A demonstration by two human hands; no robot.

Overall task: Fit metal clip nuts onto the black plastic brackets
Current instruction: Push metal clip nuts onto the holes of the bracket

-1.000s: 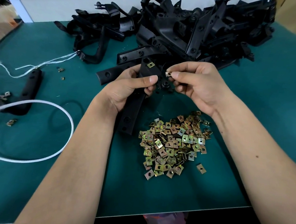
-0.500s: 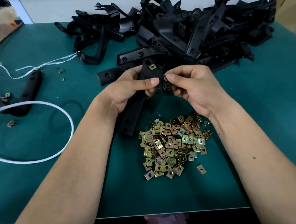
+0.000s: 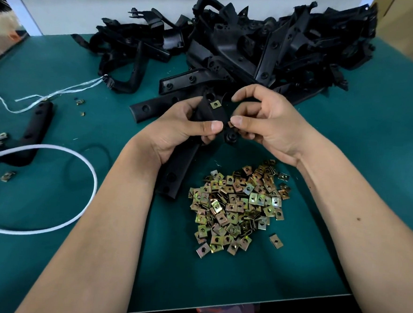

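Green table [image 3: 47,255], black bracket [image 3: 204,114] between both hands.

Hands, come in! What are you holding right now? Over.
Left hand grips bracket, one clip nut already on. Right hand pinches second clip nut at bracket's edge. Loose nuts piled below. Nothing blocking.

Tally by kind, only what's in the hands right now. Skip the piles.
black bracket, gripped by the left hand: 1
fitted clip nut on that bracket: 1
loose clip nut, pinched by the right hand: 1
Total: 3
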